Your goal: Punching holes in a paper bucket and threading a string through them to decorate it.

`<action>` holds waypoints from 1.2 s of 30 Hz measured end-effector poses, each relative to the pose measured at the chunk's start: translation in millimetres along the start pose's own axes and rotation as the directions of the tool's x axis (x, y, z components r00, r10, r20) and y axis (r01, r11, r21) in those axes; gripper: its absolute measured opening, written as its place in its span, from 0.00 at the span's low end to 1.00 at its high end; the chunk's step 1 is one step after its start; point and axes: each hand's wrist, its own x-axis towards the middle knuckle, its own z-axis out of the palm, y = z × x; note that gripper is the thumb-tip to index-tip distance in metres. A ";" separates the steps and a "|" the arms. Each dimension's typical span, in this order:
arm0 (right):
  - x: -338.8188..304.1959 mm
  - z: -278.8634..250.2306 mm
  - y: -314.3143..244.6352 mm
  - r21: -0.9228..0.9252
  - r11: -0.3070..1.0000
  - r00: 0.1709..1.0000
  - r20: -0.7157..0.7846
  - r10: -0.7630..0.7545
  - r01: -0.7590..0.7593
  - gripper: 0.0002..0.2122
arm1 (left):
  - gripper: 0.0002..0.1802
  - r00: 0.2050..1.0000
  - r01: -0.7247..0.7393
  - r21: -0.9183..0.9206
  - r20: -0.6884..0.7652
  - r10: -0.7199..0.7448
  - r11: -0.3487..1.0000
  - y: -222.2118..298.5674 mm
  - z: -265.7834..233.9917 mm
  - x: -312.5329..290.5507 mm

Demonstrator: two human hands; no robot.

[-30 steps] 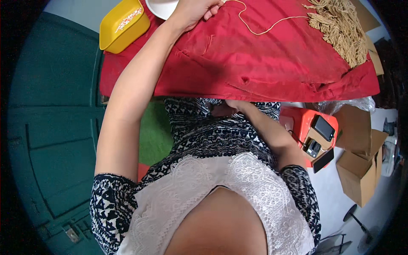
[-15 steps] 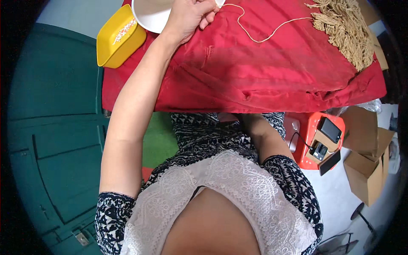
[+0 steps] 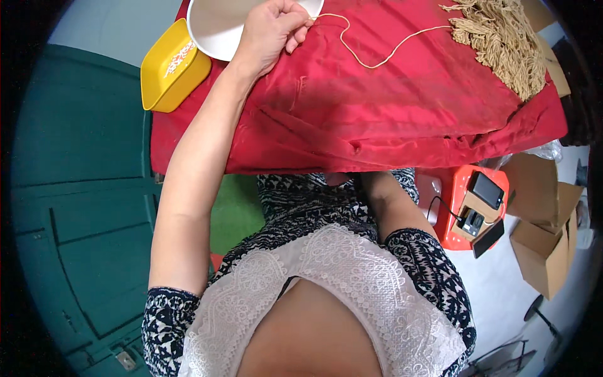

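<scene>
Shifted leftward, beige cord (image 3: 370,66) sits pinched between left fingers (image 3: 296,22).

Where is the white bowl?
Head view, top edge, left of centre: the white bowl sits just right of the yellow tub, partly hidden by the left hand.

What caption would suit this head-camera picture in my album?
Left hand, fingers pinching a tan cord that crosses red cloth to a shaggy bundle.

The red cloth (image 3: 377,113) looks satiny, the tan yarn (image 3: 502,44) matt, the yellow tub (image 3: 179,91) smooth plastic, and the white bowl (image 3: 217,38) perhaps plastic.
</scene>
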 end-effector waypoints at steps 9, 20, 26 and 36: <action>-4.3 8.8 5.5 -0.069 0.997 0.999 0.035 -0.028 0.030 0.18 | 0.05 1.000 0.015 0.003 -0.002 -0.015 1.000 -0.4 -4.6 -0.5; -6.8 19.1 12.4 -0.155 0.985 0.995 0.083 -0.056 0.069 0.18 | 0.05 1.000 -0.009 -0.001 -0.013 0.009 1.000 -0.5 -4.4 -0.8; -9.7 27.0 15.3 -0.199 0.975 0.990 0.120 -0.074 0.097 0.18 | 0.05 1.000 0.003 -0.005 -0.003 -0.003 1.000 1.8 -0.3 0.3; -31.5 42.4 18.2 -0.285 0.951 0.981 0.184 -0.067 0.118 0.18 | 0.04 0.998 -0.060 -0.037 0.034 0.062 0.997 -26.3 -27.3 8.8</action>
